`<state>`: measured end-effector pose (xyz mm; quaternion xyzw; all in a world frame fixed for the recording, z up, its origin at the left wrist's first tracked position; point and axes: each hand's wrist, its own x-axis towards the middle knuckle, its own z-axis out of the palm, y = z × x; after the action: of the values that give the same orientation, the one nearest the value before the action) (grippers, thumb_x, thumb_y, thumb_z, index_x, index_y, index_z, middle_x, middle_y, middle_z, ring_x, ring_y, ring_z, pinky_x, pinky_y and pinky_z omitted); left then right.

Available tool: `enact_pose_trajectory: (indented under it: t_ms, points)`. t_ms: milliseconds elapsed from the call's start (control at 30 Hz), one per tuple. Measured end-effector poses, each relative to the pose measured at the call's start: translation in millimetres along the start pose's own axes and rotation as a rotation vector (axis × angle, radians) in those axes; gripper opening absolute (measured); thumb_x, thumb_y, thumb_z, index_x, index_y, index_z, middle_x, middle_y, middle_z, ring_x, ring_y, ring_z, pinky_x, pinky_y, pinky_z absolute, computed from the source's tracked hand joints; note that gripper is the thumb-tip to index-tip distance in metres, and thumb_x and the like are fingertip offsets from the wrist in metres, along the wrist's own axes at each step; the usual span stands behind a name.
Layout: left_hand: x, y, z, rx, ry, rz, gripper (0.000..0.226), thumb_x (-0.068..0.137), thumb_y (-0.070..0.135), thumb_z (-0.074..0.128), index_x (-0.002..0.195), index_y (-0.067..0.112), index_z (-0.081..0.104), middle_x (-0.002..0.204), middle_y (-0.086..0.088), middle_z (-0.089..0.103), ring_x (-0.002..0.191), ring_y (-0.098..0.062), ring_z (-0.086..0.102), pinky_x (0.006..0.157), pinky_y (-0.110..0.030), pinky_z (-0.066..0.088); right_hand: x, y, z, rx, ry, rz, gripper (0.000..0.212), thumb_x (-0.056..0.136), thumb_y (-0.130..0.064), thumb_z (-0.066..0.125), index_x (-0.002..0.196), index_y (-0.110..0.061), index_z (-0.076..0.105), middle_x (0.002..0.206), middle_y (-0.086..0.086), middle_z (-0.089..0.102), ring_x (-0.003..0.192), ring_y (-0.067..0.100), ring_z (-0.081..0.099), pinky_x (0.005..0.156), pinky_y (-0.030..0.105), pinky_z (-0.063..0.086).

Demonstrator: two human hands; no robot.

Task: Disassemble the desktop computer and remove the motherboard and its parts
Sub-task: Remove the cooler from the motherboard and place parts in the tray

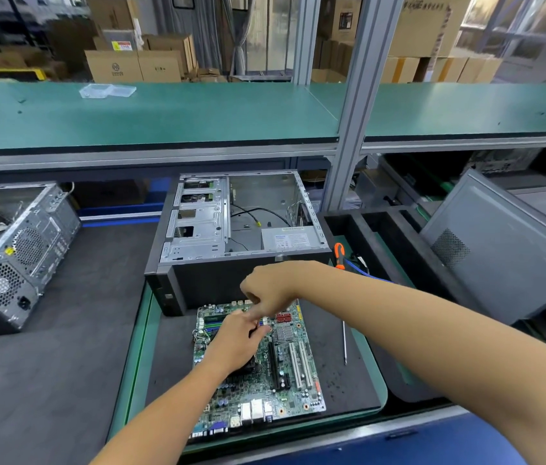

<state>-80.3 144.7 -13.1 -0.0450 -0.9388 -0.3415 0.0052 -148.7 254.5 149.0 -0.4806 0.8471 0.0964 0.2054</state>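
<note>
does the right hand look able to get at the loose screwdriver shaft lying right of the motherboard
Probably yes. The shaft lies bare on the dark mat, nothing over it, just right of the motherboard. The right hand is busy at the board's far end, but its forearm already passes above the shaft.

Clear plastic box up on the green shelf. Brown boxes stacked far behind. Second computer case lying at the left. Grey side panel leaning at the right. Black foam tray beside it.
</note>
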Motion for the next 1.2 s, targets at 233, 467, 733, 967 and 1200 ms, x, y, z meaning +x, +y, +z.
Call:
enact_pose_trajectory:
  t_ms: [233,467,733,967,1200]
  points:
    - [2.9,1.9,-1.0,0.024,-0.021,-0.032,0.054,0.096,0.038,0.056,0.051,0.017,0.035,0.061,0.001,0.037,0.073,-0.013,0.041,0.071,-0.029,0.032,10.6,-9.2,2.6,0.134,0.087,0.262,0.033,0.095,-0.028,0.047,0.068,-0.009,0.048,0.067,0.006,0.053,0.062,0.023,0.055,0.054,0.027,0.04]
    - [1.4,4.4,-2.1,-0.009,-0.049,-0.049,0.048,0.096,0.037,0.054,0.055,0.018,0.041,0.07,-0.008,0.046,0.074,-0.022,0.047,0.073,-0.036,0.042,9.4,-12.8,-1.3,-0.134,-0.042,0.092,0.032,0.095,-0.028,0.049,0.085,-0.001,0.066,0.076,0.008,0.065,0.067,0.022,0.057,0.046,0.027,0.035]
    - [0.8,1.8,-3.1,0.053,-0.046,-0.012,0.054,0.096,0.04,0.053,0.056,0.009,0.036,0.062,-0.006,0.037,0.066,-0.013,0.039,0.064,-0.031,0.029,1.4,-10.3,-2.0,-0.488,0.058,-0.229,0.014,0.09,-0.021,0.064,0.094,-0.008,0.061,0.078,0.002,0.058,0.066,0.019,0.051,0.053,0.026,0.033]
    - [-2.6,4.1,-3.6,0.049,-0.025,-0.005,0.033,0.093,0.03,0.056,0.066,0.014,0.045,0.069,0.0,0.043,0.07,-0.016,0.043,0.064,-0.032,0.034,-2.3,-9.6,1.2,-0.076,0.069,-0.15,0.024,0.086,-0.035,0.065,0.082,-0.012,0.06,0.074,-0.001,0.06,0.066,0.017,0.05,0.05,0.026,0.031]
    - [0.1,8.5,-7.3,0.127,-0.059,0.008,0.044,0.094,0.032,0.054,0.057,0.017,0.036,0.062,0.003,0.035,0.074,-0.015,0.039,0.069,-0.027,0.03,2.6,-5.5,3.4,0.112,-0.004,0.243,0.043,0.101,-0.033,0.034,0.072,-0.007,0.053,0.069,0.008,0.053,0.063,0.023,0.05,0.061,0.029,0.04]
